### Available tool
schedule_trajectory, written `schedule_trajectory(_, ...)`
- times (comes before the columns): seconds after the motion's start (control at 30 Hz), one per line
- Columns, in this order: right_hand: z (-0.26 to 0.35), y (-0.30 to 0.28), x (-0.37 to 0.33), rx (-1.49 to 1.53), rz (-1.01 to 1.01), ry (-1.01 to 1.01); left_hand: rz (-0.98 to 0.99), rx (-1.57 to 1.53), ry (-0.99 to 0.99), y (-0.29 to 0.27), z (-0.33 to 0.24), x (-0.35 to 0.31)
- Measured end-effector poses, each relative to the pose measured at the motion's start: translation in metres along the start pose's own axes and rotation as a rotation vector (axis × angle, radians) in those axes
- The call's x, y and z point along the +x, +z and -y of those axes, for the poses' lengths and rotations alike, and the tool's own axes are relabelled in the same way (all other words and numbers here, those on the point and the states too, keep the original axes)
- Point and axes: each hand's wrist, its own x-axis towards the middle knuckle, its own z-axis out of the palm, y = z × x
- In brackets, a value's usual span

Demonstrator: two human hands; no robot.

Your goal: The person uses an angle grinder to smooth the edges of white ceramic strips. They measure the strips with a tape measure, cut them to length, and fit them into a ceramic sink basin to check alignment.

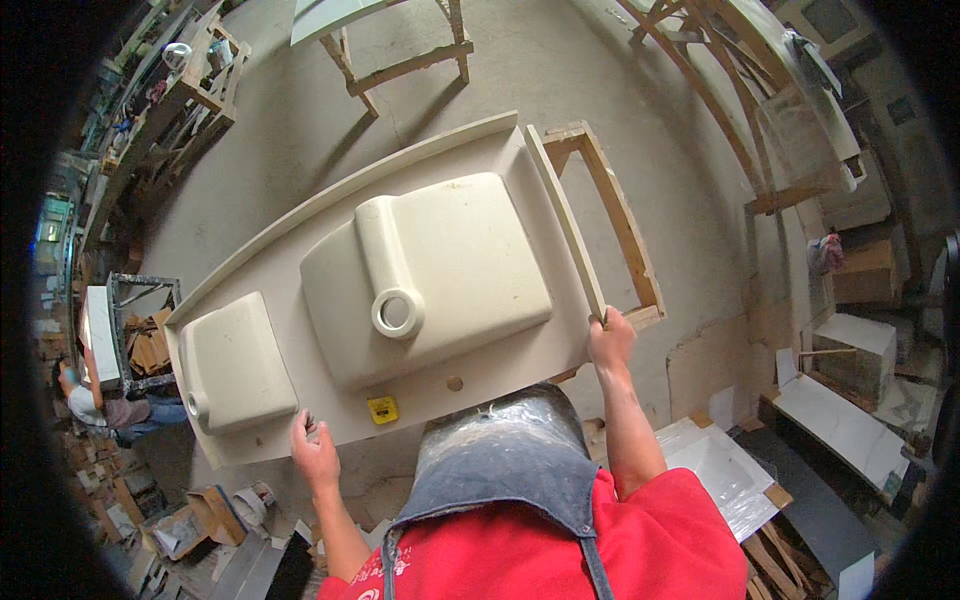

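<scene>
A beige sink countertop [520, 355] lies underside up before me, tilted so its right end is farther away. A large basin [440, 260] with a round drain hole bulges up from it, and a smaller basin [235, 360] rises at its left end. My right hand [612, 340] is closed round the near end of the pale edge strip [562, 215] along the right end. My left hand [315, 452] is closed on the countertop's near edge beside the smaller basin; its fingertips are partly hidden. A yellow tape measure [382, 409] rests on the slab near a small round hole.
A wooden frame [615, 205] supports the right end. Another wooden stand [410, 75] is beyond, with workbenches [185, 110] at far left. A person [120, 405] is at the left. A white sink [715, 465] and boxes [855, 355] stand at right.
</scene>
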Motion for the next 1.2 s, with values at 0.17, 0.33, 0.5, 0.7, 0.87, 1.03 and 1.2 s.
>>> schedule_trajectory(0.17, -0.011, -0.001, -0.014, -0.022, 0.021, -0.030, 0.015, 0.060, 0.052, 0.002, 0.030, 0.009)
schedule_trajectory(0.33, -0.004, -0.002, -0.017, -0.021, 0.039, 0.009, 0.037, 0.006, 0.012, 0.005, 0.015, 0.010)
schedule_trajectory(0.5, -0.002, 0.017, -0.001, -0.016, -0.004, -0.053, 0.047, 0.004, -0.003, 0.007, 0.012, 0.009)
schedule_trajectory(0.7, 0.005, 0.025, 0.013, -0.078, 0.027, -0.056, 0.041, 0.005, -0.055, 0.004, 0.015, 0.004)
schedule_trajectory(0.87, 0.004, 0.029, 0.022, -0.057, 0.009, -0.088, 0.028, -0.021, -0.050, 0.005, 0.018, -0.002)
schedule_trajectory(1.03, 0.007, 0.028, 0.023, -0.040, 0.019, -0.087, 0.035, -0.037, -0.068, 0.006, 0.021, -0.006)
schedule_trajectory(1.2, 0.017, 0.028, 0.028, -0.028, 0.023, -0.080, 0.057, -0.030, -0.123, 0.004, 0.016, -0.006)
